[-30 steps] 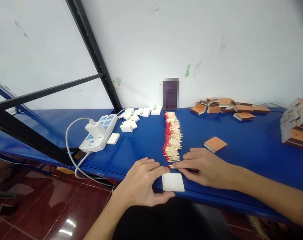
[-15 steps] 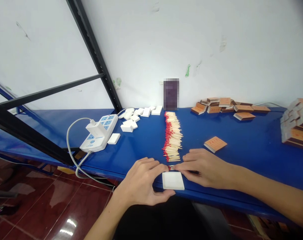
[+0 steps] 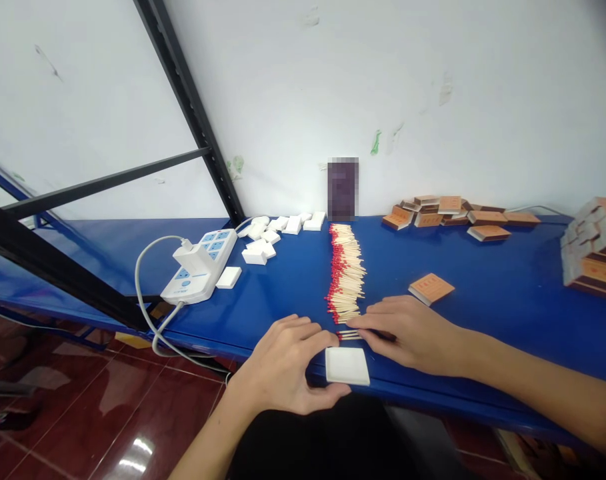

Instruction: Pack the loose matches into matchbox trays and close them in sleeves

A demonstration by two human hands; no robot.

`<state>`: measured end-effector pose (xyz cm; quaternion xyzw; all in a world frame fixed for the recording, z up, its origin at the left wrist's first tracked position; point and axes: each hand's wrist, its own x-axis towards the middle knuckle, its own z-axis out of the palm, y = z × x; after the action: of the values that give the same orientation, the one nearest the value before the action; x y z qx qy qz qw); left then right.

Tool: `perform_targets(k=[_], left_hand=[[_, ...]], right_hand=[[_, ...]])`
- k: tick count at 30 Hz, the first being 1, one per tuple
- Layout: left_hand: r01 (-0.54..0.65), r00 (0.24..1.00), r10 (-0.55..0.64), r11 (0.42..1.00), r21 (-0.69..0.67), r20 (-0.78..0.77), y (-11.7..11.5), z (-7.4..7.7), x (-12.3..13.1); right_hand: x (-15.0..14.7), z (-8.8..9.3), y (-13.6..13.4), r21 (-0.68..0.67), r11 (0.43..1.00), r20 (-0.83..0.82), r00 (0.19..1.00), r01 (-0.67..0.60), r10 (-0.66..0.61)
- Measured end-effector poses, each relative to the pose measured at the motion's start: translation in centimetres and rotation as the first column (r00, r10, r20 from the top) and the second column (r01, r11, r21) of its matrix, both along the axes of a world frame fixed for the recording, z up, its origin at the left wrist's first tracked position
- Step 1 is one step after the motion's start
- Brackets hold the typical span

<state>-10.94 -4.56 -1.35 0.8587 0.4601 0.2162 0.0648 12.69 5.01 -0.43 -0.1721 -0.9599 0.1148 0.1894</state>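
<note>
A small white matchbox tray [image 3: 347,366] lies near the front edge of the blue shelf. My left hand [image 3: 293,363] curves around its left side, thumb by the near edge and index fingertip by the far left corner, fingers apart. Just beyond the tray lie a few separate matches [image 3: 350,335], red heads to the left. My right hand [image 3: 407,333] reaches in from the right with index finger and thumb apart. Its index fingertip is at the near end of a long row of matches [image 3: 350,277]; the thumb is by the separate matches' plain ends.
White trays [image 3: 293,225] lie behind a white power strip [image 3: 200,283] with a plugged adapter. Orange matchboxes [image 3: 450,205] are piled by the wall, one box [image 3: 431,288] nearer. A large matchbox stack [image 3: 595,247] stands right. A black frame post [image 3: 190,100] rises left.
My right index finger has moved away from me, off the separate matches to the row's near end. More of the separate matches now show. My left hand has barely moved.
</note>
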Motion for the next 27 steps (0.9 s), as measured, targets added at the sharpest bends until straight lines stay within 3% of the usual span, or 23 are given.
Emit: perform_targets(k=[12,21,27], left_hand=[[-0.015,1.0,0.015,1.0,-0.017,-0.001,-0.14,0.06,-0.01],[-0.014,1.0,0.014,1.0,-0.023,0.003,-0.02,0.06,-0.12],[-0.01,1.0,0.011,0.999,-0.033,0.008,-0.06,0.03,-0.18]], right_hand=[[-0.09,0.33,0.19,-0.21,0.976,-0.009,0.998,-0.056,0.055],[-0.14,0.26,0.1,-0.172,0.985,0.024,0.999,-0.035,0.04],[-0.11,0.03,0.16,-0.124,0.992,-0.081,0.996,0.024,-0.034]])
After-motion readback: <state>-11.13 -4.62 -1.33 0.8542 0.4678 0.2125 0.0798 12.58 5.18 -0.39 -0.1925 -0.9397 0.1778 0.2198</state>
